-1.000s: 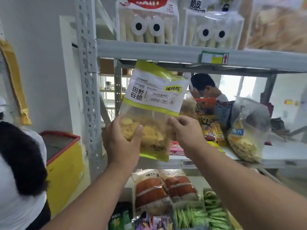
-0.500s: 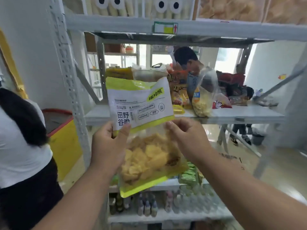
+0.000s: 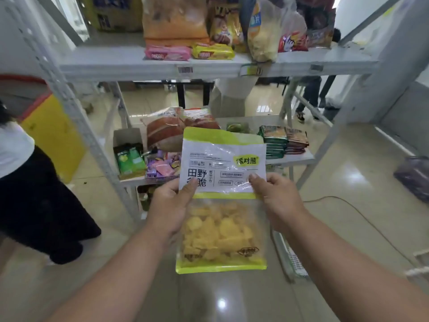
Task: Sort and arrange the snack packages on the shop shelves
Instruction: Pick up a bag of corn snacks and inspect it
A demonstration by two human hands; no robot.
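Both the left hand (image 3: pixel 170 205) and right hand (image 3: pixel 277 201) pinch a 田野谷脆 crisps bag (image 3: pixel 222 198) before the lower shelf (image 3: pixel 299 158) of green packets (image 3: pixel 272 141).

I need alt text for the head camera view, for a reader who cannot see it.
Two bare hands, left hand and right hand, hold a yellow-green snack bag upright by its sides in front of a grey metal shelf rack. The upper shelf carries pink and yellow biscuit packs and chip bags; the lower shelf carries more snack packs.
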